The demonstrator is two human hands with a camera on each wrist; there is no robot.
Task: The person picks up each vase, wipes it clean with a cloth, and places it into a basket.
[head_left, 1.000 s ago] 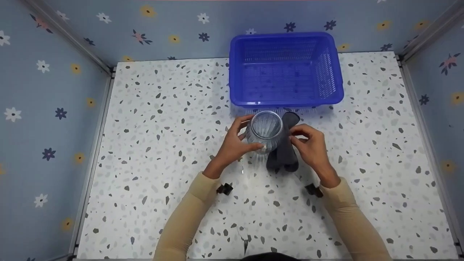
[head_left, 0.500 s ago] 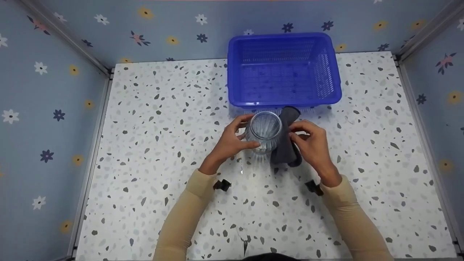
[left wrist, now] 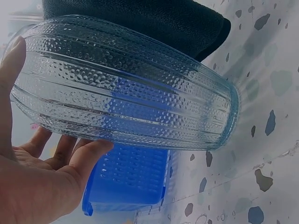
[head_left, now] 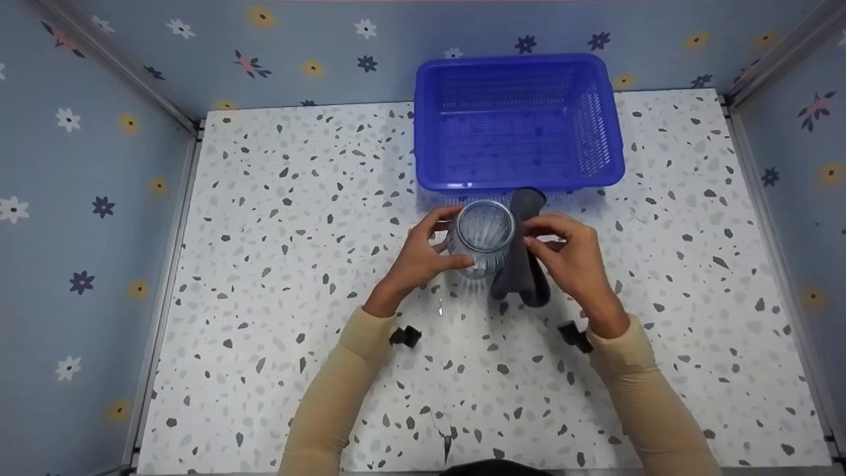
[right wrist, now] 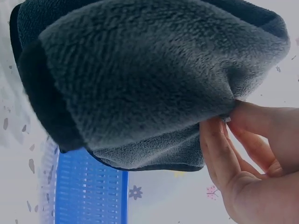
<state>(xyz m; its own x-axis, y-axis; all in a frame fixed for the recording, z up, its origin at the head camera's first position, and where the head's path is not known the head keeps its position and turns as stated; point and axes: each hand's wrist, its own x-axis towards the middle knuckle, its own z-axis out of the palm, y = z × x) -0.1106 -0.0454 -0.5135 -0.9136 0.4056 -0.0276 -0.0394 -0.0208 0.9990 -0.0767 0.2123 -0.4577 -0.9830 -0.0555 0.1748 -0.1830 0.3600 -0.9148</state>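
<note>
A clear ribbed glass vase (head_left: 486,228) with a dimpled surface stands upright in front of the blue basket. My left hand (head_left: 426,254) grips it from the left, thumb on the near side and fingers behind. In the left wrist view the glass vase (left wrist: 126,88) narrows toward its base at the table. A dark grey plush cloth (head_left: 522,258) hangs in folds along the right side of the vase. My right hand (head_left: 568,254) pinches the cloth between thumb and fingers. The right wrist view shows the cloth (right wrist: 140,79) gathered at the fingertips, with its darker hem.
A blue plastic basket (head_left: 519,182) with perforated walls stands at the back, just beyond the vase and cloth. Flower-patterned panels (head_left: 86,225) enclose the speckled white table (head_left: 297,218) on the left, back and right. Black wrist-worn pieces (head_left: 406,336) show near both sleeves.
The cloth has risen slightly along the vase's right side and its folds have shifted, with my right hand pinching it. My left hand keeps its grip on the vase, almost unmoved.
</note>
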